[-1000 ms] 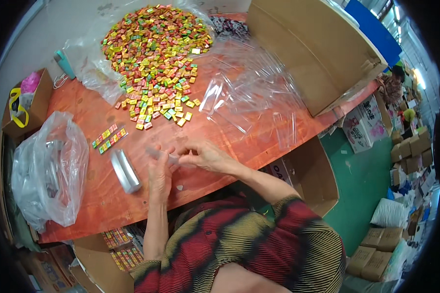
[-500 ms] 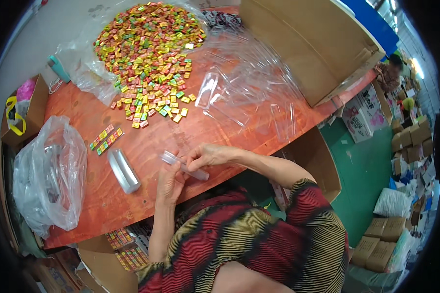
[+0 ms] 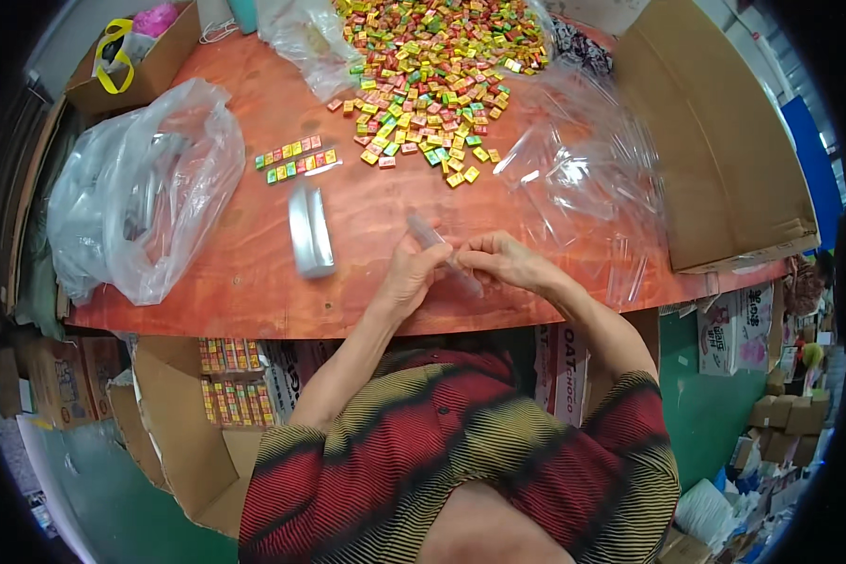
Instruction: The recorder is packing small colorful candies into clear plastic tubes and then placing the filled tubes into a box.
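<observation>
A narrow clear plastic case (image 3: 425,231) slants between my hands above the near edge of the red table (image 3: 254,282). My left hand (image 3: 415,271) is closed around its middle, thumb on top. My right hand (image 3: 504,260) pinches it near the lower end. The case appears to have nothing inside. To the left of my hands lies a shiny silver block with a groove along it (image 3: 311,231). Just beyond that, two short rows of small coloured wrapped pieces (image 3: 296,160) lie side by side. A large heap of the same small pieces (image 3: 432,85) spreads over the far middle.
Many clear plastic cases (image 3: 583,174) lie loosely at the right, beside a big cardboard box (image 3: 724,141). A clear bag (image 3: 150,197) fills the table's left side. Below the edge, an open carton (image 3: 179,423) holds packed coloured rows. A box with yellow handles (image 3: 141,66) stands far left.
My view has turned, so the table sits more level and the lower carton shows more. Both hands still hold the clear case, which now tilts more steeply.
</observation>
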The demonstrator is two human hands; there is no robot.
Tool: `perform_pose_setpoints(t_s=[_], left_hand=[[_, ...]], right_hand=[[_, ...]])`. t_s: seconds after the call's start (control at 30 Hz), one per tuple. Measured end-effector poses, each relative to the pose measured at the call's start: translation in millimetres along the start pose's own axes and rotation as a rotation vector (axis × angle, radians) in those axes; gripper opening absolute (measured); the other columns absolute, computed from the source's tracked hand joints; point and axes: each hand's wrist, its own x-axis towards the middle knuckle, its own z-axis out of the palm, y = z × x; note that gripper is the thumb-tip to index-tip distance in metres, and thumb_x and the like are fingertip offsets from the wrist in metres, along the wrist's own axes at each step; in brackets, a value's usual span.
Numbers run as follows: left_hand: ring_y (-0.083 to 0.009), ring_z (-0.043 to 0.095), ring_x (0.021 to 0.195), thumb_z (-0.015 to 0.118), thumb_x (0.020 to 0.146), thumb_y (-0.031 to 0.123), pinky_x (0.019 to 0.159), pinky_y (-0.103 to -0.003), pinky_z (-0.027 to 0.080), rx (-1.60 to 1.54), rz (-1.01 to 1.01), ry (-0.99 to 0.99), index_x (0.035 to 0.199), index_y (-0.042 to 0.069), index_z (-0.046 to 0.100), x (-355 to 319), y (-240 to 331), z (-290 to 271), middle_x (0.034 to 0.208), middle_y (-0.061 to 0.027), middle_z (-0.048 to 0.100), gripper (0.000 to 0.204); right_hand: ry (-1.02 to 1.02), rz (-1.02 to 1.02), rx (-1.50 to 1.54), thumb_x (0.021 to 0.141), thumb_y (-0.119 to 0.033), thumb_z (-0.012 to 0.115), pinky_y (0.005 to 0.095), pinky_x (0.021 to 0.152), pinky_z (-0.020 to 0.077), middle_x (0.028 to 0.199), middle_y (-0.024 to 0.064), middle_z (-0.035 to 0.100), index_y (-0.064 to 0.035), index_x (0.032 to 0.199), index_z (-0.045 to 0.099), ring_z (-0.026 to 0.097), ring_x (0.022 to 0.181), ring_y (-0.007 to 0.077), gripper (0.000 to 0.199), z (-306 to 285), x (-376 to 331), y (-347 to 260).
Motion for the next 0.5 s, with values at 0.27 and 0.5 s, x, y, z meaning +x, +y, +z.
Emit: perform_pose_setpoints(t_s=[0.27,0.5], left_hand=[[-0.0184,0.053,0.080,0.055,0.073,0.011,0.069,-0.031,0.045,0.011,0.018,-0.060,0.117,-0.001,0.022,0,11,-4,0.093,-0.0128,0.051,0.055],[-0.0220,0.053,0.085,0.055,0.074,0.012,0.074,-0.034,0.044,-0.145,0.010,0.011,0.115,0.000,0.024,-2,10,-14,0.097,-0.0143,0.050,0.053]], right_hand=[[-0.040,0.007,0.130,0.079,-0.021,0.048,0.0186,0.042,0.0306,0.054,-0.0024,0.046,-0.0048,0.071,0.054,0.040,0.046,0.0038,0.019,-6,4,0],[0.496,-0.313,-0.665,0.077,-0.017,0.049,0.0211,0.042,0.0304,0.051,-0.0002,0.044,-0.0014,0.065,0.052,0.039,0.047,0.0060,0.020,-20,1,-2]])
